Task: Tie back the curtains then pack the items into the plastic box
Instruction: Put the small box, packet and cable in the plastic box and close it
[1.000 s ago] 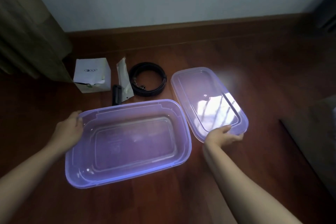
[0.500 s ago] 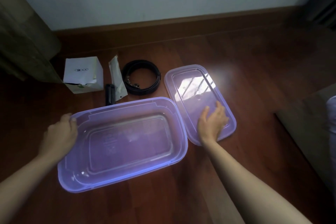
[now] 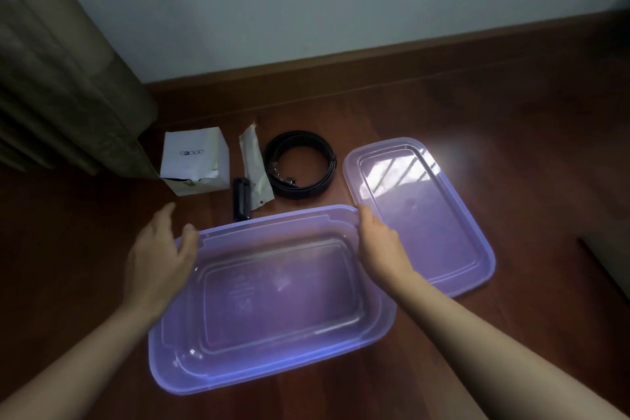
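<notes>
An open purple plastic box (image 3: 272,365) lies on the wooden floor with nothing in it. Its lid (image 3: 429,215) lies flat to the right. Beyond the box are a white carton (image 3: 194,160), a small black object (image 3: 241,203), a white packet (image 3: 254,167) and a coiled black belt (image 3: 300,164). My left hand (image 3: 160,256) hovers with relaxed fingers at the box's far left corner. My right hand (image 3: 381,245) rests at the box's far right corner, between box and lid; its fingertips are hidden behind the knuckles.
A beige curtain (image 3: 61,78) hangs at the far left, its hem touching the floor beside the carton. A wall and wooden skirting (image 3: 375,65) run along the back. A dark furniture edge (image 3: 610,266) stands at the right.
My right hand left the lid and came to the box's far right corner. My left hand lifted off the box's left rim and shifted toward its far left corner.
</notes>
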Demonstrator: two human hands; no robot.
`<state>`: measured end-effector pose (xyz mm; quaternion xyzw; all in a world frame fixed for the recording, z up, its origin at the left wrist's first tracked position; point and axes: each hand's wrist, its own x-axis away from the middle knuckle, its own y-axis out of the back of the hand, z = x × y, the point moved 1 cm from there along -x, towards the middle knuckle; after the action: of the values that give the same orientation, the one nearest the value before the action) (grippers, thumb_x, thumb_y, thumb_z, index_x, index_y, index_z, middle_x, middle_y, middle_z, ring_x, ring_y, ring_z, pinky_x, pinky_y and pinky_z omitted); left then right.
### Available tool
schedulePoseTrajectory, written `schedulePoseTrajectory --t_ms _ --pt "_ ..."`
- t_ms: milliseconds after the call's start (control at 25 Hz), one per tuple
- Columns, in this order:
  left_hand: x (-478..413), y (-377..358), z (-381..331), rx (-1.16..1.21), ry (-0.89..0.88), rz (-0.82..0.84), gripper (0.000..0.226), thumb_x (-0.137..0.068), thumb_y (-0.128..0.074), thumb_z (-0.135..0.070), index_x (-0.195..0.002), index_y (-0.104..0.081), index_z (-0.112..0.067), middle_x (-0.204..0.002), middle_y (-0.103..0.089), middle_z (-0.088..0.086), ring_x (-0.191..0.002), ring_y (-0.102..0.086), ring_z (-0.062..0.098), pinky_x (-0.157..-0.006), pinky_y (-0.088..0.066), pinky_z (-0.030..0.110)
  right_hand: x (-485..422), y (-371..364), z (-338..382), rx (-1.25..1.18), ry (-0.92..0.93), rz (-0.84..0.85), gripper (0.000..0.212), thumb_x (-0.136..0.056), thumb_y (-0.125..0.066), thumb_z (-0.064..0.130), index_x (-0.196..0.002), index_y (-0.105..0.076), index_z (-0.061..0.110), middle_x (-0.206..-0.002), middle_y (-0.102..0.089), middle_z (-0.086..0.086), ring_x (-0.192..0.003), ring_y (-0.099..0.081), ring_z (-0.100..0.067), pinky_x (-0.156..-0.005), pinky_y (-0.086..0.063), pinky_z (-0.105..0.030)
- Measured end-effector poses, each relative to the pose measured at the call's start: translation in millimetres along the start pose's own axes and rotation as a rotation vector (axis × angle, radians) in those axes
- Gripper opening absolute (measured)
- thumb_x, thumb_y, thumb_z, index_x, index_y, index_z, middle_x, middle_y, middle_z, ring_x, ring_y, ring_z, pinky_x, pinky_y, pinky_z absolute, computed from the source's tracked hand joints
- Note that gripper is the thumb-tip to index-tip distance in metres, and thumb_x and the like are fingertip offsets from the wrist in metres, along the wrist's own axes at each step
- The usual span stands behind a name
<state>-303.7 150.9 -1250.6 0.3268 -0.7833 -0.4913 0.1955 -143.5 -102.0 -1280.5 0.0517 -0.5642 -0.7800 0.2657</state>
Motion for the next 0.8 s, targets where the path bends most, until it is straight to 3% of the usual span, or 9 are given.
schedulePoseTrajectory --t_ms 120,240,320,400,480,560,680,800 --pt "-33 -7 -42 0.134 -0.226 -0.043 0.040 -0.096 -0.046 -0.016 -0.134 -0.045 -0.002 -0.126 -0.057 0.021 -0.112 -0.056 0.036 -0.091 -0.045 0.044 -2 0 1 0.006 -0.002 0.011 0.035 -0.087 -0.035 -0.004 -0.119 -0.036 0.009 -0.113 -0.057 -0.018 -0.096 -0.056 -0.044 -0.065 -0.034 -0.040" --pt "-69 -37 -95 0.119 -0.431 0.174 0.045 -0.095 -0.051 -0.019 -0.137 -0.043 -0.006 -0.136 -0.052 0.014 -0.123 -0.050 0.028 -0.101 -0.039 0.036 -2 -1 0 0.020 0.006 0.009 0.036 -0.088 -0.034 -0.004 -0.122 -0.036 0.009 -0.115 -0.056 -0.017 -0.098 -0.055 -0.043 -0.064 -0.031 -0.039" --pt "-90 -61 -120 -0.062 -0.558 0.436 0.053 -0.093 -0.055 -0.022 -0.141 -0.038 -0.010 -0.146 -0.041 0.011 -0.134 -0.040 0.024 -0.108 -0.032 0.034 -3 -3 -2 0.033 0.010 0.009 0.040 -0.088 -0.033 -0.003 -0.126 -0.034 0.011 -0.117 -0.055 -0.016 -0.100 -0.056 -0.042 -0.065 -0.030 -0.038" --pt "-106 -82 -128 -0.440 -0.678 0.594 0.056 -0.089 -0.060 -0.025 -0.139 -0.039 -0.010 -0.147 -0.039 0.011 -0.135 -0.036 0.026 -0.111 -0.028 0.037 -4 -5 -3 0.035 0.000 0.019 0.041 -0.089 -0.032 -0.003 -0.127 -0.033 0.011 -0.118 -0.054 -0.016 -0.101 -0.056 -0.042 -0.066 -0.029 -0.038" --pt "-115 -97 -126 -0.741 -0.725 0.598 0.049 -0.085 -0.064 -0.026 -0.127 -0.046 -0.009 -0.131 -0.052 0.013 -0.124 -0.046 0.029 -0.109 -0.028 0.042 -4 -6 -3 0.029 -0.004 0.009 0.043 -0.089 -0.033 -0.003 -0.130 -0.032 0.012 -0.119 -0.055 -0.016 -0.101 -0.056 -0.043 -0.066 -0.030 -0.038" --pt "-119 -104 -124 -0.814 -0.750 0.556 0.039 -0.085 -0.063 -0.021 -0.119 -0.049 -0.009 -0.119 -0.060 0.013 -0.114 -0.053 0.029 -0.109 -0.026 0.043 -4 -6 -3 0.016 -0.009 0.000 0.045 -0.089 -0.033 -0.002 -0.131 -0.031 0.013 -0.121 -0.054 -0.014 -0.102 -0.056 -0.043 -0.067 -0.032 -0.039" --pt "-119 -105 -126 -0.725 -0.804 0.473 0.027 -0.087 -0.060 -0.015 -0.111 -0.052 -0.008 -0.108 -0.064 0.014 -0.107 -0.056 0.030 -0.106 -0.030 0.042 -6 -8 -5 -0.036 -0.024 0.020 0.045 -0.089 -0.034 -0.001 -0.131 -0.031 0.015 -0.122 -0.054 -0.014 -0.104 -0.055 -0.041 -0.073 -0.038 -0.041" --pt "-114 -84 -139 -0.580 -0.833 0.346 0.017 -0.087 -0.055 -0.003 -0.103 -0.054 -0.007 -0.098 -0.064 0.013 -0.099 -0.057 0.031 -0.105 -0.032 0.040 -8 -7 -4 -0.077 -0.014 0.046 0.044 -0.086 -0.036 -0.003 -0.127 -0.033 0.013 -0.119 -0.056 -0.015 -0.104 -0.054 -0.040 -0.071 -0.034 -0.039"
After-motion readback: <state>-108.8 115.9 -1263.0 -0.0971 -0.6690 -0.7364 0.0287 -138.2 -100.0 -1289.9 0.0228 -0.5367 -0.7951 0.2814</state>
